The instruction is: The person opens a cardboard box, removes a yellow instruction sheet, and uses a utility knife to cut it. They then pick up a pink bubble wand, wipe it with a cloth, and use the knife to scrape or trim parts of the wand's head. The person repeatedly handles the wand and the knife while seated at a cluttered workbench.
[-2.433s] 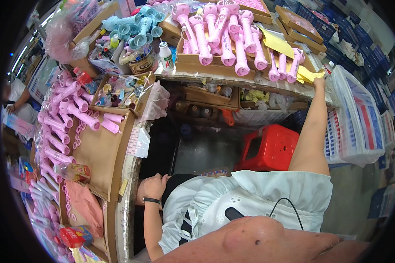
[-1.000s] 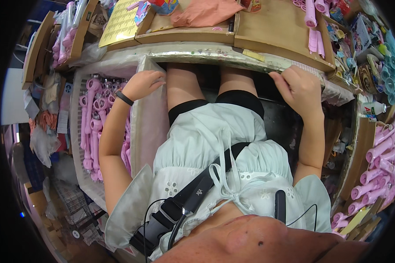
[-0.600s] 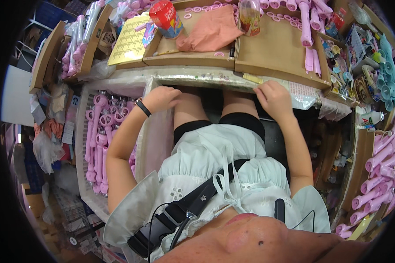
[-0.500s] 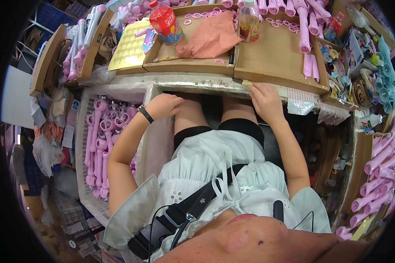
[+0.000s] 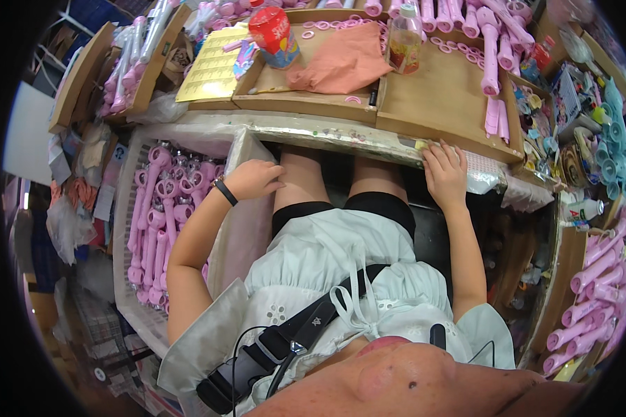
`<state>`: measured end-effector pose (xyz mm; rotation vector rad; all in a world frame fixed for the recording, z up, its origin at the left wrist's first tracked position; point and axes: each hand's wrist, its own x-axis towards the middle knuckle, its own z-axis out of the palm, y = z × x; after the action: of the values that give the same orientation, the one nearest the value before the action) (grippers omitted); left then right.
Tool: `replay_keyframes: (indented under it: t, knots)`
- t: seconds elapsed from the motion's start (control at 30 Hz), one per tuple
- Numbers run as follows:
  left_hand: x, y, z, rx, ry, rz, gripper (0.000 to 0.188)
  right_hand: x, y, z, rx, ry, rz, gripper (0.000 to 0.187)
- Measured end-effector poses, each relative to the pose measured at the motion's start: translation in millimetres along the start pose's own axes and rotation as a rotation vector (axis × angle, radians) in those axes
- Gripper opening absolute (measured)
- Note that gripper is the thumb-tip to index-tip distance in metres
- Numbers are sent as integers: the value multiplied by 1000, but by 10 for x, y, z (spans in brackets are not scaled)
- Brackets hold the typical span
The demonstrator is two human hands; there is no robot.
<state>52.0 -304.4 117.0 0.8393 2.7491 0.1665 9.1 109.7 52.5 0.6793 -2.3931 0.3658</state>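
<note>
My left hand (image 5: 255, 182) hangs over the inner rim of the white crate (image 5: 238, 149), beside my thigh. Its fingers are loosely bent and a little apart, with nothing visible in them. Pink plastic wand handles with ring tops (image 5: 161, 229) fill that crate at my left. My right hand (image 5: 445, 170) lies over the front edge of the workbench (image 5: 313, 133), fingers stretched out and spread. By its fingertips sits a small yellowish piece (image 5: 421, 144), too small to make out. Pink-patterned paper under clear film (image 5: 481, 170) lies to the right of that hand.
Cardboard trays (image 5: 431, 104) on the bench hold a salmon cloth (image 5: 344, 62), pink rings (image 5: 459, 48), a red-labelled bottle (image 5: 275, 38) and a clear bottle (image 5: 405, 42). A yellow sheet (image 5: 212, 66) lies left. More pink parts (image 5: 591, 292) and teal cups (image 5: 611, 139) are at the right.
My right hand has slid to the right along the bench edge, its fingers more spread. My left hand has dropped slightly toward me. The whole view has shifted a little.
</note>
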Motion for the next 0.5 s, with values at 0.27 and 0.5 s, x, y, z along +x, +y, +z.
replay_keyframes:
  t: [0.27, 0.5]
  knots:
    - [-154, -400, -665, -62, 328, -202, 19, 370, -428, -50, 213, 160, -57, 18]
    - [-634, -1774, -1471, 598, 359, -647, 17, 574, -580, -163, 274, 167, -49, 16]
